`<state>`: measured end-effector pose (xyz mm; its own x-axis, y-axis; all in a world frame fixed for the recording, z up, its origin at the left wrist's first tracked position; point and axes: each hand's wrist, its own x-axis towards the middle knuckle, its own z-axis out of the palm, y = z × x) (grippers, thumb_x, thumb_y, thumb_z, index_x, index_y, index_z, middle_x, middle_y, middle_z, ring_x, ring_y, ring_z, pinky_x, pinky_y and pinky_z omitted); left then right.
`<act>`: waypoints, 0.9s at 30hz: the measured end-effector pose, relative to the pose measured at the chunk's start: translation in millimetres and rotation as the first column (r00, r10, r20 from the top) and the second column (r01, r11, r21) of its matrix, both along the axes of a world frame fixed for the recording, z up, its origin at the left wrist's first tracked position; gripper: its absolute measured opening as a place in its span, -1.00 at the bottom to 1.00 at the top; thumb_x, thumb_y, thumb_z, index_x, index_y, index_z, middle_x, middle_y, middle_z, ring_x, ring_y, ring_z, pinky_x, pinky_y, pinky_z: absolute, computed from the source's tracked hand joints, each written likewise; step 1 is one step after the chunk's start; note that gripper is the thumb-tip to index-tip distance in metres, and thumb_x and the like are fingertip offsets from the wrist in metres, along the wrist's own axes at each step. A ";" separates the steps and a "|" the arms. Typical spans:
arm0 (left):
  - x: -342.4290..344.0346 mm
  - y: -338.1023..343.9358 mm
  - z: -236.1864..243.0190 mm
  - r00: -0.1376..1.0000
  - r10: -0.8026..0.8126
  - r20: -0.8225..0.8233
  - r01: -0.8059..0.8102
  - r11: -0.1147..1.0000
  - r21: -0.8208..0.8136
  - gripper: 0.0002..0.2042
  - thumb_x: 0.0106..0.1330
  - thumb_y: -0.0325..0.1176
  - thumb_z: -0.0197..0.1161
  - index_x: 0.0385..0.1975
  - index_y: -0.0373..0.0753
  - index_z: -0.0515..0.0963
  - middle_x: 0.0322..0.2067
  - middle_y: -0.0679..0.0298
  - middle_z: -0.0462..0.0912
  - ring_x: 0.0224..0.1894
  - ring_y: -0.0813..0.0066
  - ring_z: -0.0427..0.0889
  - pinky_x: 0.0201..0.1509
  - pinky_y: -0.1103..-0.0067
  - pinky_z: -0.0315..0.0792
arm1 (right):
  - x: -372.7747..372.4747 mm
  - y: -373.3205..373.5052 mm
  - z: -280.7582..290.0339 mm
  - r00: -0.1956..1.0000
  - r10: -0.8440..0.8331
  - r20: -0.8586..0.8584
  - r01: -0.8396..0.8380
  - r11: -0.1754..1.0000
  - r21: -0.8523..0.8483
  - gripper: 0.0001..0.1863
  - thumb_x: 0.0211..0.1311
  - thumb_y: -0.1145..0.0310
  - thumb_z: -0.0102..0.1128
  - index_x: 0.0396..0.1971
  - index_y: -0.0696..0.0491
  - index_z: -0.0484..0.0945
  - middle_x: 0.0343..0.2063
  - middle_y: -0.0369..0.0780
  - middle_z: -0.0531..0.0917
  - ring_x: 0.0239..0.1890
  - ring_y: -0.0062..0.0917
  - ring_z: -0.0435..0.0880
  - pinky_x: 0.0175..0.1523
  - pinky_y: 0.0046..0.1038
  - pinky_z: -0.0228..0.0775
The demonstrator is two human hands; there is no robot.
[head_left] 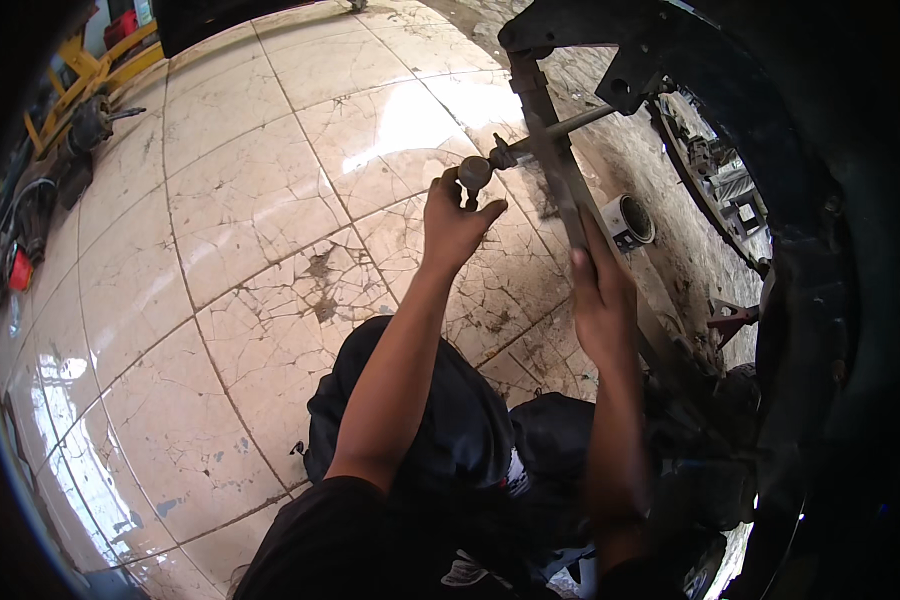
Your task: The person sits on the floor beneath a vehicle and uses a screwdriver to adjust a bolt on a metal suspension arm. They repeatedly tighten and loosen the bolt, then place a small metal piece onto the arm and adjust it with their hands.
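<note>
At the end of a metal rod is a round, dark joint that looks like a tie rod end. My left hand is at this joint. Its fingers touch the left side, partly hidden behind it, while the thumb stretches out below and apart from it. A nut or clamp-like piece sits on the rod beside the joint. Crossing the rod is a long, worn metal bar that slants down toward the right. My right hand is closed round that bar, its thumb lying along the near side.
A dark vehicle frame arches over the right side. Behind the bar, a grimy white bucket lies near a reddish metal stand. Cracked tiles cover the floor. At far left are a yellow frame and dark machine parts.
</note>
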<state>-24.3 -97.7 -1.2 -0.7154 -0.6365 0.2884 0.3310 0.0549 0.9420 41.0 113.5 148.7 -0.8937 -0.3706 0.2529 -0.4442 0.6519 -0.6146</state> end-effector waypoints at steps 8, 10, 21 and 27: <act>-15.2 17.8 -0.1 0.995 -0.026 -0.095 0.030 0.998 0.048 -0.74 0.36 -0.47 0.39 0.00 -0.38 0.60 -0.22 0.06 0.66 -0.18 0.20 0.67 -0.06 0.36 0.55 | -33.1 -91.0 29.9 0.964 0.119 -0.238 0.012 0.875 0.483 -0.48 0.55 0.28 0.23 0.45 -0.20 0.53 -0.21 0.05 0.73 -0.12 0.03 0.75 -0.02 0.01 0.55; -20.8 17.0 -0.2 0.980 -0.023 -0.196 0.043 0.994 0.100 -0.74 0.32 -0.49 0.39 -0.01 -0.35 0.63 -0.24 0.02 0.61 -0.21 0.05 0.66 -0.07 0.29 0.54 | -33.9 -95.7 38.6 0.961 0.139 -0.239 -0.007 0.877 0.480 -0.48 0.54 0.29 0.23 0.45 -0.21 0.53 -0.25 0.05 0.73 -0.15 0.04 0.73 -0.04 0.00 0.55; -7.2 17.5 10.5 0.963 -0.043 -0.267 0.072 0.992 0.099 -0.77 0.42 -0.43 0.33 -0.01 -0.37 0.63 -0.10 -0.04 0.63 -0.09 0.04 0.71 -0.02 0.27 0.57 | -36.1 -123.8 20.5 0.978 0.147 -0.151 -0.057 0.874 0.483 -0.50 0.59 0.17 0.13 0.47 -0.26 0.48 -0.16 0.07 0.69 -0.13 0.05 0.77 0.02 -0.01 0.62; -19.8 10.6 -13.3 0.969 -0.083 -0.233 0.121 0.981 0.153 -0.77 0.43 -0.39 0.35 -0.01 -0.35 0.63 -0.19 0.03 0.61 -0.16 0.10 0.66 -0.04 0.29 0.54 | -49.1 -126.3 16.1 0.975 0.170 -0.144 -0.105 0.921 0.375 -0.53 0.56 0.19 0.18 0.40 -0.17 0.54 -0.08 0.09 0.71 -0.05 0.05 0.77 0.06 -0.01 0.60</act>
<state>-44.1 -87.1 -14.6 -0.7076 -0.6160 0.3462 0.5308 -0.1400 0.8358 -8.1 -12.7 164.9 -0.7826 -0.5821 0.2208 -0.6223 0.7403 -0.2542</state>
